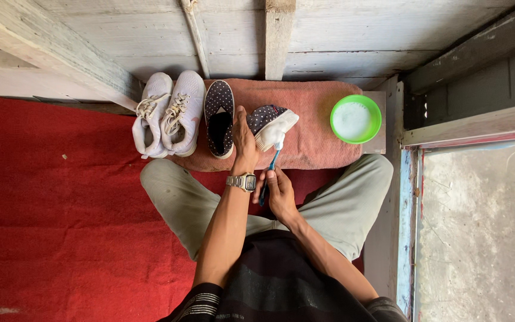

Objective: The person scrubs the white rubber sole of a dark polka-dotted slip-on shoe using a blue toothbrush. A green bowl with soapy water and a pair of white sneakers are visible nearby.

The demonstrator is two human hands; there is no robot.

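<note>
My left hand (pixel 244 142) grips a dark polka-dot slip-on shoe (pixel 271 122), tilted on its side so the white sole faces me. My right hand (pixel 280 192) holds a blue toothbrush (pixel 271 167) whose foamy head touches the white sole edge. The matching polka-dot shoe (pixel 219 118) lies flat, just left of my left hand. All of this rests on a pink towel (pixel 317 128). A metal watch (pixel 242 182) sits on my left wrist.
A pair of white lace-up sneakers (pixel 169 113) lies at the towel's left end. A green bowl of soapy water (pixel 356 119) stands at its right end. Red carpet (pixel 49 209) covers the floor; a wooden plank wall is behind, a door threshold (pixel 409 226) to the right.
</note>
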